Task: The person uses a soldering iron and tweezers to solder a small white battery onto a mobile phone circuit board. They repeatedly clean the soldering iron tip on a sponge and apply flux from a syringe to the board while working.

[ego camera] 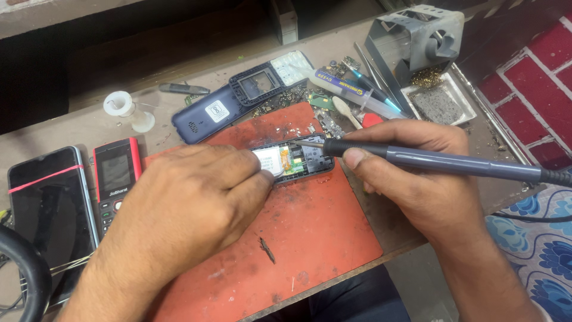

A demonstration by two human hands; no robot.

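My left hand rests on the red mat and pins down an opened phone body with a green circuit board and a white part showing. My right hand grips a grey soldering iron like a pen. Its tip touches the board near the middle of the phone. The iron's cable runs off to the right.
A blue phone back cover, a black frame and a keypad lie behind the mat. A red keypad phone and a black smartphone sit at left. Solder spool, flux syringe, tweezers and iron stand at back right.
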